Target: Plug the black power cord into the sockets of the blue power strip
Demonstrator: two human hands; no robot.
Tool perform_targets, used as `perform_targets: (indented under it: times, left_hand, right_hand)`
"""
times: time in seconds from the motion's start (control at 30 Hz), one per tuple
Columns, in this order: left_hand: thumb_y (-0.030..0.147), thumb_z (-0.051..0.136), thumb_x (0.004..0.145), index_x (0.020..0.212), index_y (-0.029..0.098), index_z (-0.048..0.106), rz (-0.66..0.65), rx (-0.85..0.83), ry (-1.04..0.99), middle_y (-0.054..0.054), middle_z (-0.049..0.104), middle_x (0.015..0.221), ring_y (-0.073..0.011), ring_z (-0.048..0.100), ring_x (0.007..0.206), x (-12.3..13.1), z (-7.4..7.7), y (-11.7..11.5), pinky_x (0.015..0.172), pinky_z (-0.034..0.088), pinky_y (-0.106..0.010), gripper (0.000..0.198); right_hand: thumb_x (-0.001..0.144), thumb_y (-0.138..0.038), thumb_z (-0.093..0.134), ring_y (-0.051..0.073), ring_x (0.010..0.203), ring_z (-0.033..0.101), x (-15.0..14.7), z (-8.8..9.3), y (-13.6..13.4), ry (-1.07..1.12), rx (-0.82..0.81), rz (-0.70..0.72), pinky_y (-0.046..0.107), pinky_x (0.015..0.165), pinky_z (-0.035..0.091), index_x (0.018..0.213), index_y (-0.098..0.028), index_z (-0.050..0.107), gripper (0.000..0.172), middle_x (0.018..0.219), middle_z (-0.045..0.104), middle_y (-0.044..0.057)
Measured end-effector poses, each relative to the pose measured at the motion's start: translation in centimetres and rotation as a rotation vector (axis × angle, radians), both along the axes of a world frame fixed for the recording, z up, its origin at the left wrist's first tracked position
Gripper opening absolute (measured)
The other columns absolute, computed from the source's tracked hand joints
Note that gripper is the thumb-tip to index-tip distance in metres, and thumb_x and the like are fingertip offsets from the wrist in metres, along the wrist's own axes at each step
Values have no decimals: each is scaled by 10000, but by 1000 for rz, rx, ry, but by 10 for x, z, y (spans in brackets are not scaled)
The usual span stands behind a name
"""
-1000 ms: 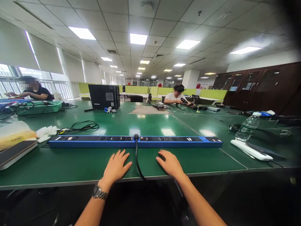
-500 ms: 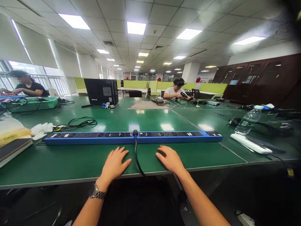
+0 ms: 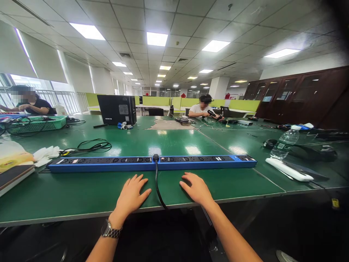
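Note:
A long blue power strip (image 3: 174,166) with a row of black sockets lies across the green table (image 3: 89,196). Plugged in near its middle is a black power cord (image 3: 157,185), which runs down over the table's front edge. My left hand (image 3: 132,193) rests on the tabletop to the left of the cord, fingers spread and holding nothing. To the cord's right lies my right hand (image 3: 196,188), also open, its fingertips just short of the strip.
A coiled black cable (image 3: 94,145) lies behind the strip. At right are a plastic bottle (image 3: 286,142) and a white device (image 3: 289,170). Farther back stand a black computer case (image 3: 116,110) and a green basket (image 3: 40,124). Two people (image 3: 203,107) sit at the table's far sides.
The view has tilted up slightly, so the table sits a little lower in it. Both hands stay in the same places beside the cord.

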State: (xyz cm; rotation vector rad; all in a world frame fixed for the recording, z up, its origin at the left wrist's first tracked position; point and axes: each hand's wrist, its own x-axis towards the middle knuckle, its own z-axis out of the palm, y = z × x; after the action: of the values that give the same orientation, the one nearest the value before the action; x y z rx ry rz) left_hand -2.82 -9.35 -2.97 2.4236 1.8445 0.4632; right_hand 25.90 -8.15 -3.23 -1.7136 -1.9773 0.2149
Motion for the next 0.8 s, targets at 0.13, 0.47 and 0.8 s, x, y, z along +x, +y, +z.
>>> perform_targets:
  times: [0.13,0.47,0.8]
  left_hand:
    - [469,507,901,1308,217,580,-5,20,-17,-91,474,1468,-299,353,1403,-1,-1,0,1147,270,-521,484]
    - [471,481,911,1323,216,570,-7,-3,0,-80,454,1484,-299,328,1416,0,0,0,1156,256,-514,493]
    - [468,486,906,1304,220,583,-16,12,-17,-82,471,1470,-311,340,1408,0,0,1,1144,279,-524,479]
  right_hand:
    - [884,-392,531,251,1287,499,-1,1,-1,1,-2,-1,423,1105,353,1155,-169,685,383,1339,597,106]
    - [886,-402,520,253,1290,494,0,2,-2,1,-9,2,419,1102,354,1160,-164,683,397,1353,584,109]
    - [876,-402,525,251,1277,506,1,0,0,10,6,5,415,1094,363,1143,-166,690,393,1338,595,114]
